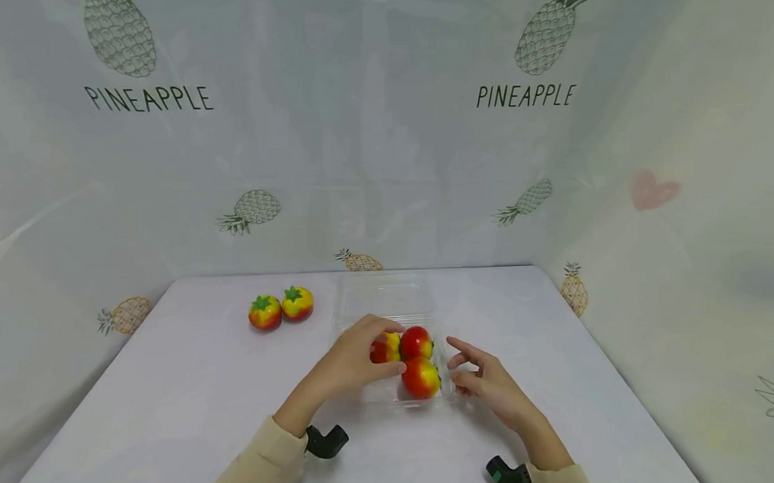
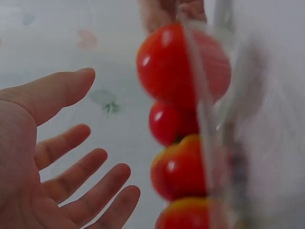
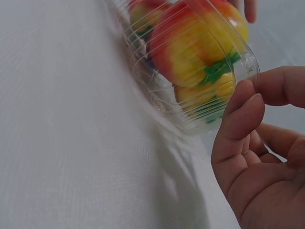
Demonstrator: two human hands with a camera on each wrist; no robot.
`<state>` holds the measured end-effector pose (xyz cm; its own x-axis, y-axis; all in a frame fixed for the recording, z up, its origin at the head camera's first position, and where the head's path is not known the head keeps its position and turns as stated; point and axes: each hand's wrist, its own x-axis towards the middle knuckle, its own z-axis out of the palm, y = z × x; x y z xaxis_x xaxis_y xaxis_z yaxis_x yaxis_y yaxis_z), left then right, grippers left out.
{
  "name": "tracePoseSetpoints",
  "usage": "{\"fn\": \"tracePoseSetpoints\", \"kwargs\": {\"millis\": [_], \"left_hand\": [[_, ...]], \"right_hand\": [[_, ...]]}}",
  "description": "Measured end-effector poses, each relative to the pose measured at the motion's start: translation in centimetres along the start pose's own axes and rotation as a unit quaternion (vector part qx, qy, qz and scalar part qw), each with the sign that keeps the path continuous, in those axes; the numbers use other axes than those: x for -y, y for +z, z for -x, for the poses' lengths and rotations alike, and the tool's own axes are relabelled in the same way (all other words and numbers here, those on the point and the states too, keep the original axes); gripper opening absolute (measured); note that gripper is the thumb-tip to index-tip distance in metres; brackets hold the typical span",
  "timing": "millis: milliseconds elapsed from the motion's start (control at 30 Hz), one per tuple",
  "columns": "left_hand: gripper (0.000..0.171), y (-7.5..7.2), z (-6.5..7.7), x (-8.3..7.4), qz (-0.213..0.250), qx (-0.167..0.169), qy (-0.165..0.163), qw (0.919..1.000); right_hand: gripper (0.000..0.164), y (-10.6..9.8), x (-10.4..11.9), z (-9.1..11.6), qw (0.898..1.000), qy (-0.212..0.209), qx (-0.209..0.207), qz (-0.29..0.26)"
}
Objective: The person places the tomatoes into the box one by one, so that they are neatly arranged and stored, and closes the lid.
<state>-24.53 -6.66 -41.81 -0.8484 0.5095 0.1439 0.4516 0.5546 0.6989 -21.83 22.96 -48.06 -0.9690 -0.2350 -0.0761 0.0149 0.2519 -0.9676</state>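
A clear plastic clamshell box [image 1: 381, 393] stands lid-open in the middle of the table. Several glossy red-and-yellow toy fruits [image 1: 421, 377] with green leafy tops sit inside it. My left hand [image 1: 359, 354] hovers over the box's left half, hiding part of the fruit there. In the left wrist view its thumb and fingers are spread, apart from the row of fruits [image 2: 174, 121]. On the other side is my right hand [image 1: 493, 387], fingers loosely bent and fingertips right at the box's rim. The right wrist view shows its thumb [image 3: 245, 109] beside the box corner [image 3: 248, 64].
Two more toy fruits [image 1: 282, 307] lie side by side at the back left of the white table [image 1: 192, 394]. The box's transparent lid [image 1: 383, 293] lies folded back toward the rear edge. A pineapple-print curtain [image 1: 370, 141] hangs behind and at both sides.
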Motion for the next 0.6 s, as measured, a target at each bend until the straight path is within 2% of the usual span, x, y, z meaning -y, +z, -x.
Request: {"fn": "tracePoseSetpoints", "kwargs": {"millis": [233, 400, 600], "left_hand": [[0.06, -4.6, 0.1, 2.1, -0.033, -0.069, -0.022, 0.9968], [0.064, -7.8, 0.5, 4.2, -0.072, -0.119, -0.027, 0.99], [0.065, -10.5, 1.3, 6.9, -0.088, -0.156, -0.059, 0.9819]], "right_hand": [[0.067, 0.1, 0.1, 0.1, 1.0, 0.01, -0.015, 0.006], [0.067, 0.1, 0.1, 0.1, 1.0, 0.007, -0.011, 0.004], [0.068, 0.2, 0.0, -0.1, 1.0, 0.007, -0.008, 0.004]]}}
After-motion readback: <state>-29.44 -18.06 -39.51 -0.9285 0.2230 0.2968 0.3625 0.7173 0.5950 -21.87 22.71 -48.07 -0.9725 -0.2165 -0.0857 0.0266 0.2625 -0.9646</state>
